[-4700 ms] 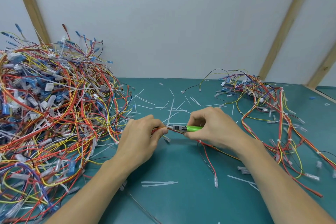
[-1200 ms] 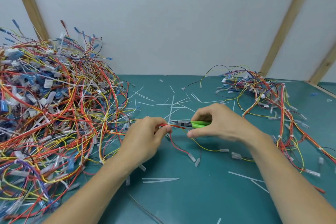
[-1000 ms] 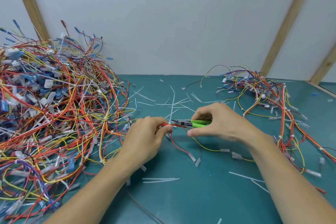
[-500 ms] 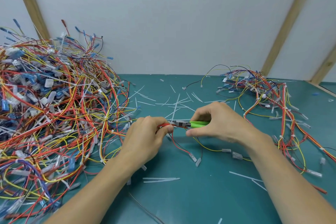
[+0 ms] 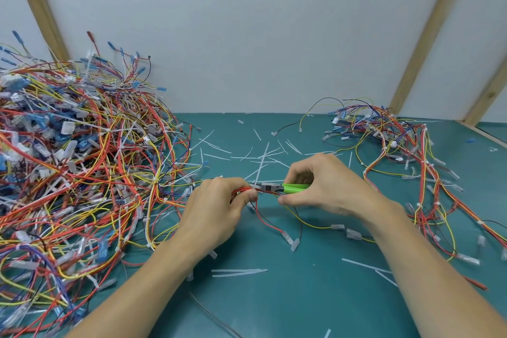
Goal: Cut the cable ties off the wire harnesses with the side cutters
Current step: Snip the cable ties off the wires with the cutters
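Side cutters (image 5: 279, 188) unmoved, right hand (image 5: 326, 184) clasps handles | left hand (image 5: 219, 206) pinches harness (image 5: 270, 223), same pose

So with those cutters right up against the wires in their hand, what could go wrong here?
1. The side cutters have their tip among the red wires pinched in the left hand, so a blade might nick a wire instead of a tie.
2. The tip sits close to the left thumb; a slip could catch skin.
3. Cut tie scraps litter the green mat, and a snipped piece may fly off.
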Demonstrator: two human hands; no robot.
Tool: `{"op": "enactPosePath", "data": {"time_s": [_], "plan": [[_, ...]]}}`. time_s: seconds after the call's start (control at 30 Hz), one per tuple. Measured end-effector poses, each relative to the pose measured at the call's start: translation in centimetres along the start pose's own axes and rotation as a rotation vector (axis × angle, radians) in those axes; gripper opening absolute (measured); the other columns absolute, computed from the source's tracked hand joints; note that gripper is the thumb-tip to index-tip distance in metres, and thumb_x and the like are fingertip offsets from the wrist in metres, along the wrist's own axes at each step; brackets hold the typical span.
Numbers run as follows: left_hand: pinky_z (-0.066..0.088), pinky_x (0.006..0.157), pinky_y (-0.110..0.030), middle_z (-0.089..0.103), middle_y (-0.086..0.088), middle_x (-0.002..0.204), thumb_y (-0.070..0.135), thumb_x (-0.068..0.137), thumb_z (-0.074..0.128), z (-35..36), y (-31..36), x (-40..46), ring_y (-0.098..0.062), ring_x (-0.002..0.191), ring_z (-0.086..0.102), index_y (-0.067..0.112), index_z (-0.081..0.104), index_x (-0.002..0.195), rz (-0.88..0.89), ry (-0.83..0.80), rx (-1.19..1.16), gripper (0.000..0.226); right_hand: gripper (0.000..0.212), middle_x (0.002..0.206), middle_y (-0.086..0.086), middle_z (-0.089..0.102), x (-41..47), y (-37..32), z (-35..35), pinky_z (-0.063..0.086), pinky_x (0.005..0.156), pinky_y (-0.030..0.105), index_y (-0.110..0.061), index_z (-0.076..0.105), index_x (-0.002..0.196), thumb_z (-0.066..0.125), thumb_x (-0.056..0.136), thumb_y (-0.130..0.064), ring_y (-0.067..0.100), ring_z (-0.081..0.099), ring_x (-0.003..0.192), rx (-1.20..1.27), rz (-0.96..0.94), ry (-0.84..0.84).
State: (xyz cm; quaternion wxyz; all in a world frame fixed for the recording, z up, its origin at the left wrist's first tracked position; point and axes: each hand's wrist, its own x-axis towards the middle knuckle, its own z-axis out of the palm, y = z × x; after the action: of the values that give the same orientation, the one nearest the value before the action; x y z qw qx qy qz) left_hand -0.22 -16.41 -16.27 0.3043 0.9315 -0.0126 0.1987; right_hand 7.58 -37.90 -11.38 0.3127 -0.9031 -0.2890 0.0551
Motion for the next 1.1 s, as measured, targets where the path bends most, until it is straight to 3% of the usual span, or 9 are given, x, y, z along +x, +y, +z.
{"op": "enactPosePath", "data": {"time_s": [0.4,0.57,1.1], "plan": [[0.029,0.052,-0.031,0.049,0.008,0.049,0.044,0.093,0.066,0.03,-0.21,0.04,-0.009,0.053,0.045,0.033,0.072,0.084,-0.001,0.003,-0.015,0.015,0.019,0.066,-0.009,0.071,0.1,0.09,0.23,0.052,0.066,0.032,-0.026,0.075,0.074,0.088,0.071,-0.039,0.012,0.063,0.065,-0.021,-0.006,0.018],[0.027,0.051,-0.027,0.053,0.022,0.056,0.043,0.093,0.066,0.05,-0.24,0.05,-0.005,0.056,0.047,0.032,0.072,0.084,-0.001,-0.002,-0.018,0.015,0.019,0.066,-0.01,0.071,0.13,0.13,0.27,0.052,0.067,0.033,-0.026,0.075,0.074,0.089,0.072,-0.038,0.013,0.065,0.067,-0.028,-0.015,0.024],[0.028,0.051,-0.031,0.048,0.008,0.049,0.043,0.094,0.066,-0.34,0.26,0.09,-0.011,0.053,0.044,0.036,0.071,0.08,-0.018,0.005,-0.038,0.016,0.023,0.069,-0.014,0.072,0.37,0.54,0.7,0.057,0.069,0.039,-0.03,0.074,0.074,0.083,0.067,-0.05,0.008,0.063,0.065,-0.022,-0.025,0.06]]}}
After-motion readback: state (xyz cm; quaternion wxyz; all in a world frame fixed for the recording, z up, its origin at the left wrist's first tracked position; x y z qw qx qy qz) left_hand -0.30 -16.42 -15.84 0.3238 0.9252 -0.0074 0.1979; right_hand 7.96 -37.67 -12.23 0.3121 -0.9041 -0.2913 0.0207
